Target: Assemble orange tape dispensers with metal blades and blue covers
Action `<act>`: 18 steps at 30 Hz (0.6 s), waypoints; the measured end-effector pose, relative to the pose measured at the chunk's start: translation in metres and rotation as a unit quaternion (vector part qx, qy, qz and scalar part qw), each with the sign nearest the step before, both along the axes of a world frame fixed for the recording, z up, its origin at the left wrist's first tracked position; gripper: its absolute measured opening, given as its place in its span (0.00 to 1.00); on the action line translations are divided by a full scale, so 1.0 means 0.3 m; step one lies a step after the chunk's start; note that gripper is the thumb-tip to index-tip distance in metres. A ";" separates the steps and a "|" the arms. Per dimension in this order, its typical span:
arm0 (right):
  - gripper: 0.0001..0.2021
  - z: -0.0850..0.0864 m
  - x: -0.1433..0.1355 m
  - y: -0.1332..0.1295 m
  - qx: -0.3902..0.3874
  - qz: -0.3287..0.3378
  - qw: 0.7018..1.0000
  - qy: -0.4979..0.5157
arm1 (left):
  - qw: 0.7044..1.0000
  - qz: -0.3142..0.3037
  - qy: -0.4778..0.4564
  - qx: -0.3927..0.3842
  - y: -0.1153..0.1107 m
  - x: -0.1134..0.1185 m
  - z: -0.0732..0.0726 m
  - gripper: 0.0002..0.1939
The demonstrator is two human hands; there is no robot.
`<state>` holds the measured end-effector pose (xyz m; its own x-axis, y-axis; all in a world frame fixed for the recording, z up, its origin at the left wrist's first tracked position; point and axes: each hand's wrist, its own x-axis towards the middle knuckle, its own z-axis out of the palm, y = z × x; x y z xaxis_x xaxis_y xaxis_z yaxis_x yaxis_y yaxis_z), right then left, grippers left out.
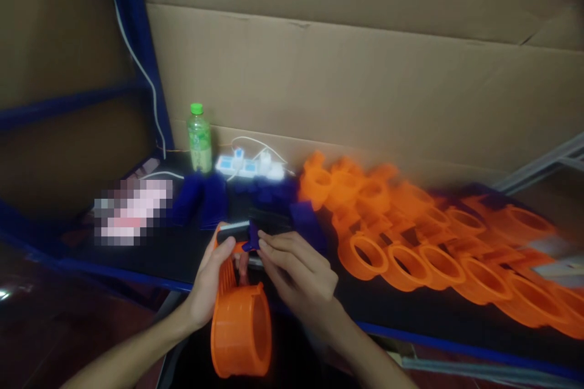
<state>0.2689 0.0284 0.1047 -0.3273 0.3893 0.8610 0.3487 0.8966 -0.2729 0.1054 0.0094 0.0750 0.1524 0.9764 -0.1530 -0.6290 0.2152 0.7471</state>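
My left hand (213, 276) is wrapped round an orange tape dispenser (239, 334), whose wide ring hangs down below the fingers. At its upper end is a black part with a pale toothed strip (235, 228), under my left thumb. My right hand (298, 270) pinches a small dark blue plastic piece (252, 237) between thumb and fingertips. The blue piece is at the right end of the toothed strip; whether it is fixed there I cannot tell. Both hands are in front of the bench's near edge.
Rows of orange tape dispensers (404, 264) cover the right side of the black bench (150, 258). Dark blue pieces (214, 199) lie behind my hands, near a green-capped bottle (199, 143) and a white power strip (249, 167). A cardboard wall (347, 85) stands behind.
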 end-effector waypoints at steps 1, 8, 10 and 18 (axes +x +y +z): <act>0.18 -0.004 0.003 0.000 0.008 -0.005 1.000 -0.013 | 1.000 0.006 0.001 0.000 0.000 0.001 -0.002 0.17; 0.17 -0.024 -0.004 -0.002 -0.023 0.013 0.999 0.028 | 1.000 0.023 0.005 -0.003 -0.002 0.006 -0.011 0.15; 0.18 -0.027 -0.010 -0.006 -0.029 0.025 0.999 0.035 | 1.000 -0.007 -0.002 -0.015 -0.005 0.008 -0.018 0.19; 0.15 0.002 -0.002 -0.027 -0.107 0.024 0.993 0.036 | 0.995 -0.065 -0.066 -0.028 0.000 0.006 0.003 0.23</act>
